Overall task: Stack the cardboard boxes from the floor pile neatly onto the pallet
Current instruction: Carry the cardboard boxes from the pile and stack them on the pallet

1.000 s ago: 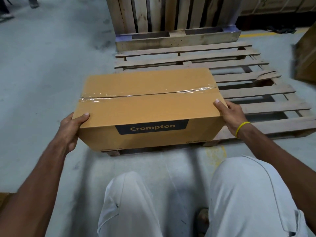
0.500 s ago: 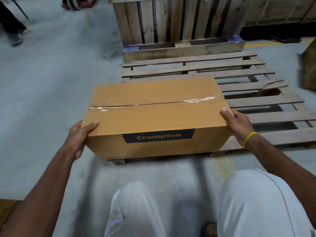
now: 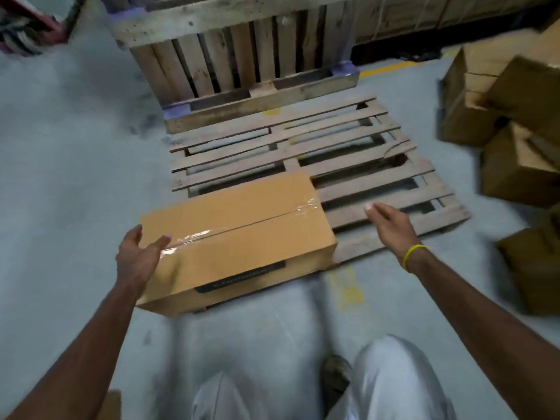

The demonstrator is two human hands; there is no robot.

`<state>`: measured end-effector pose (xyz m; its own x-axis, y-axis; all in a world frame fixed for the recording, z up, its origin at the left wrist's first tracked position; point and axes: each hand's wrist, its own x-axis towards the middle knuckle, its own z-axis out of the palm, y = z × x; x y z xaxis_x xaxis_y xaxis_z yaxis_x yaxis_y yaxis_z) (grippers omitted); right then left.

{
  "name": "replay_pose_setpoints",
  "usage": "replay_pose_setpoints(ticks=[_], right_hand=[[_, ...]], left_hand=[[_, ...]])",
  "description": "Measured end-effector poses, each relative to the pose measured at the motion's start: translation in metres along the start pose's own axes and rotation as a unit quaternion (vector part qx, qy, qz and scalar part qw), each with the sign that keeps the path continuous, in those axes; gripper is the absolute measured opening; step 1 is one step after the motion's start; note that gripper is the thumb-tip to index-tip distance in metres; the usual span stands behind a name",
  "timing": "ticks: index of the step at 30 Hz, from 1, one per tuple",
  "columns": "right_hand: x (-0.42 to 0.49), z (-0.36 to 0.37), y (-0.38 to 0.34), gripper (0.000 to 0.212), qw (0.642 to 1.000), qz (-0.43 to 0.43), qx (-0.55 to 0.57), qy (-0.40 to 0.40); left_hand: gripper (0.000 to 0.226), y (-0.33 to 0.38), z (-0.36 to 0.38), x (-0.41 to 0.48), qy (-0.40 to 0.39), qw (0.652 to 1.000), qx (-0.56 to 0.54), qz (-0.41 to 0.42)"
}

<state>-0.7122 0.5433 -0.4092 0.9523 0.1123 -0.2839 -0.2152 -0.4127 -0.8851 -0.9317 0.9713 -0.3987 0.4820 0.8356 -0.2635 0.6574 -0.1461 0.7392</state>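
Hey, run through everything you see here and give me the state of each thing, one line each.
box: taped shut, lying flat on the pallet's near left corner.
pallet: flat on the floor, one slat cracked, carrying only that box.
upright pallet: standing on edge behind.
loose boxes: jumbled on the floor at right.
left hand: open, at the box's left end.
right hand: open, off the box, over the slats.
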Motion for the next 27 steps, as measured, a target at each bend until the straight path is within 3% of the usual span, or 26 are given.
replay_pose_setpoints(ticks=[2,3,7,12,14,17,27], right_hand=[[-0.020,-0.036,-0.017,0.091,0.999,0.026,-0.003,0.024],[-0.029,-0.049,-0.024,0.091,0.999,0.025,-0.005,0.030],[-0.078,-0.125,-0.062,0.061,0.995,0.071,-0.023,0.065],[-0.146,-0.214,-0.090,0.089,0.987,0.112,-0.032,0.113],[-0.175,-0.248,-0.108,0.081,0.983,0.121,-0.022,0.139],[-0.211,-0.306,-0.123,0.065,0.970,0.153,-0.032,0.184],[-0.284,-0.462,-0.130,0.065,0.929,0.197,0.024,0.313]], left_hand=[[0.083,0.053,0.014,-0.018,-0.071,0.997,0.015,0.025],[0.079,0.076,0.020,-0.027,-0.102,0.994,0.022,0.038],[0.072,0.174,0.051,-0.078,-0.226,0.968,0.066,0.087],[0.060,0.277,0.071,-0.168,-0.371,0.911,0.116,0.139],[0.057,0.313,0.078,-0.204,-0.413,0.890,0.122,0.148],[0.052,0.368,0.096,-0.260,-0.467,0.864,0.117,0.151],[0.051,0.501,0.157,-0.423,-0.535,0.821,0.104,0.171]])
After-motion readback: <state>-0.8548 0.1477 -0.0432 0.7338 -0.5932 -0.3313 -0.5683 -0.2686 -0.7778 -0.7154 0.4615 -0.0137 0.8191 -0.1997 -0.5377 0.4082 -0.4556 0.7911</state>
